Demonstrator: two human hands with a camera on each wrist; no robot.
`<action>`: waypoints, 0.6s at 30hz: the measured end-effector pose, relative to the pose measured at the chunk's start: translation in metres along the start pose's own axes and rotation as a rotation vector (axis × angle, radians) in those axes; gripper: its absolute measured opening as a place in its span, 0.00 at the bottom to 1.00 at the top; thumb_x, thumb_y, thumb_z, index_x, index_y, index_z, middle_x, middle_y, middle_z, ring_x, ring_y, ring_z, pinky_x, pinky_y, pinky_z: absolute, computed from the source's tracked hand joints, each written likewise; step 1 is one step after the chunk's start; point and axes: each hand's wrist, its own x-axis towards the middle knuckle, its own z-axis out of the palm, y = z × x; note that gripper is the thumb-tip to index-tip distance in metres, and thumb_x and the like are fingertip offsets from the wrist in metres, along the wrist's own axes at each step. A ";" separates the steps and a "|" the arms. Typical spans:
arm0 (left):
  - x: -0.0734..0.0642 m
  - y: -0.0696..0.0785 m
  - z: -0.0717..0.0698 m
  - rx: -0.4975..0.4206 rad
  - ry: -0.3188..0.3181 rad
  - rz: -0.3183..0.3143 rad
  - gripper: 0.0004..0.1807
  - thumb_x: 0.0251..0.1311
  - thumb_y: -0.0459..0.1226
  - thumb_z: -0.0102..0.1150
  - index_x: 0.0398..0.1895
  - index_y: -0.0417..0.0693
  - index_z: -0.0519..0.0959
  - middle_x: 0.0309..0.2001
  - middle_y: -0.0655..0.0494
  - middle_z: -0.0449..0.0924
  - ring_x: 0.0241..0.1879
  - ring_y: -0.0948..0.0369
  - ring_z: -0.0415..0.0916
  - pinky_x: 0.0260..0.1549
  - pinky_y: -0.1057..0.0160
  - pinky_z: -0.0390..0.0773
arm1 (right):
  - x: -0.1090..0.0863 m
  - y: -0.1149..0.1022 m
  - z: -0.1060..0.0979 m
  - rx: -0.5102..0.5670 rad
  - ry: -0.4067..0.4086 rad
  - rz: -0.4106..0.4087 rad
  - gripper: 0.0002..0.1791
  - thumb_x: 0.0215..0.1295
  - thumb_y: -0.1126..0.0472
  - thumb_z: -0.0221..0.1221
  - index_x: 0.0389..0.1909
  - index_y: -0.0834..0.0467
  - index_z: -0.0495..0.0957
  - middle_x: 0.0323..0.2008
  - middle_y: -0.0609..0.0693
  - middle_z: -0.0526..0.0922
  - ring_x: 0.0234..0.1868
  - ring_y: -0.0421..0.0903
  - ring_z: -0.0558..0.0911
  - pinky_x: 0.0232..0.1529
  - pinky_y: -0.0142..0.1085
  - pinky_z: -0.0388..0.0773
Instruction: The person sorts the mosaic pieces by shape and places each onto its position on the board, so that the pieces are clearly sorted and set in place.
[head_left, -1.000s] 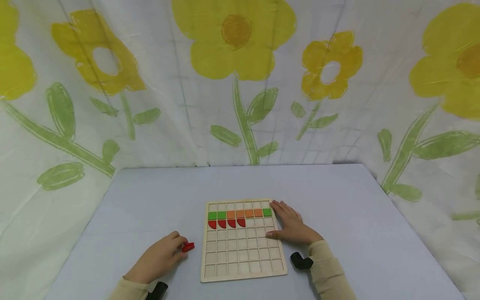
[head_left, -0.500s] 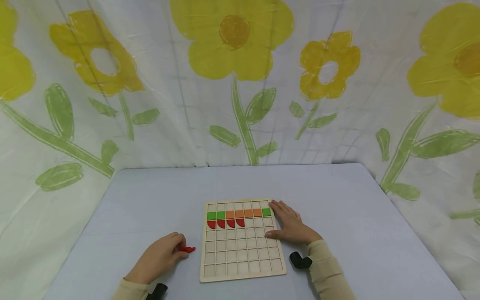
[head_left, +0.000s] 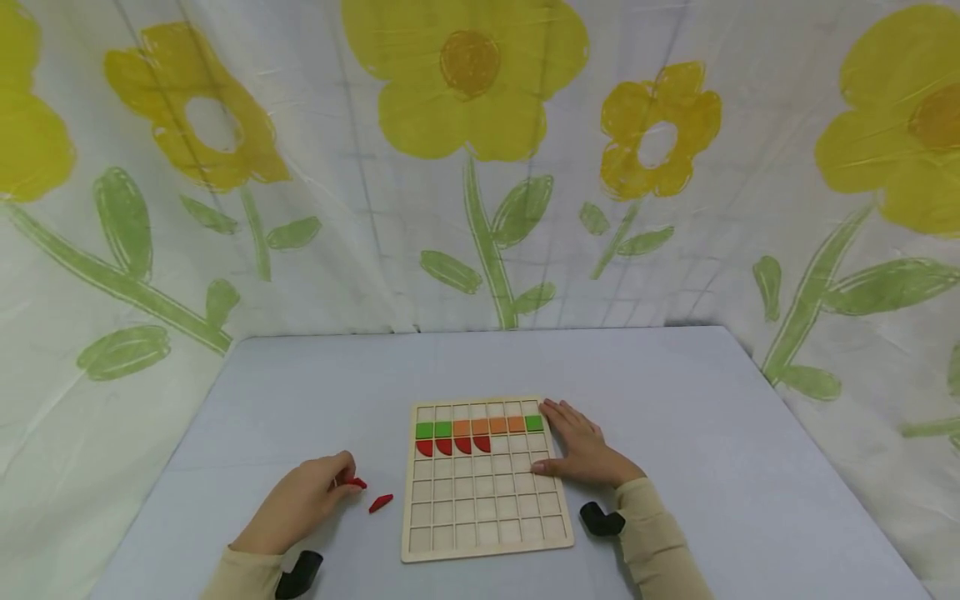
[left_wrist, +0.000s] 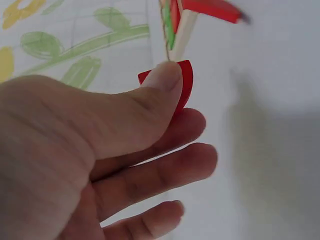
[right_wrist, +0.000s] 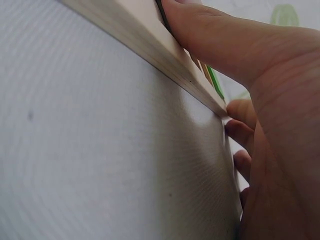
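A wooden grid board [head_left: 487, 552] lies on the table. One row holds green squares [head_left: 425, 431] and orange squares [head_left: 480, 427]; below it, several red quarter-circle tiles [head_left: 444, 447] fill the left cells. Left of the board, my left hand [head_left: 303, 500] pinches a red quarter-circle tile [left_wrist: 186, 85] between thumb and forefinger, partly covered by the thumb. A second red tile [head_left: 381, 502] is on the table between that hand and the board. My right hand [head_left: 588, 450] rests at the board's right edge, its thumb on top and its fingers stretched along the side.
The pale table [head_left: 300, 375] reaches back to a white curtain [head_left: 337, 275] painted with yellow flowers. Dark camera mounts [head_left: 602, 520] sit at both wrists, the right one close to the board's lower right side.
My left hand has moved left and slightly away from me with one red tile. The other red tile, earlier at its fingertips, now lies apart from it. The right hand stays put.
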 end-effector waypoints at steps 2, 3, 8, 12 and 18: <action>0.004 0.002 -0.002 -0.003 0.019 0.008 0.12 0.51 0.35 0.69 0.26 0.56 0.73 0.24 0.69 0.73 0.23 0.70 0.63 0.24 0.71 0.68 | 0.000 0.000 0.000 0.007 -0.010 0.012 0.56 0.51 0.34 0.65 0.75 0.53 0.50 0.75 0.51 0.50 0.75 0.57 0.46 0.65 0.63 0.47; 0.007 0.004 -0.003 -0.010 0.025 0.017 0.11 0.52 0.34 0.69 0.27 0.55 0.73 0.24 0.69 0.73 0.23 0.70 0.64 0.24 0.70 0.68 | 0.000 0.000 0.001 0.011 -0.019 0.019 0.57 0.50 0.34 0.65 0.75 0.53 0.49 0.75 0.51 0.50 0.75 0.56 0.45 0.66 0.63 0.46; 0.025 0.021 0.007 -0.098 0.003 0.042 0.07 0.57 0.35 0.65 0.33 0.56 0.76 0.28 0.69 0.74 0.26 0.70 0.66 0.26 0.70 0.70 | -0.002 0.000 0.002 0.013 -0.037 0.033 0.57 0.51 0.31 0.63 0.75 0.51 0.48 0.76 0.49 0.49 0.76 0.54 0.44 0.67 0.62 0.44; 0.047 0.041 0.022 -0.157 -0.019 0.114 0.07 0.60 0.36 0.62 0.40 0.53 0.77 0.30 0.67 0.75 0.27 0.68 0.68 0.27 0.69 0.72 | -0.002 0.000 0.002 0.008 -0.015 0.030 0.57 0.50 0.31 0.63 0.75 0.51 0.49 0.75 0.49 0.49 0.76 0.54 0.44 0.67 0.62 0.45; 0.075 0.070 0.046 -0.164 -0.001 0.220 0.08 0.61 0.36 0.61 0.42 0.49 0.77 0.30 0.64 0.76 0.28 0.68 0.70 0.30 0.66 0.73 | 0.000 -0.002 0.001 0.011 -0.015 0.027 0.57 0.50 0.32 0.63 0.75 0.50 0.49 0.75 0.49 0.49 0.76 0.54 0.44 0.67 0.61 0.45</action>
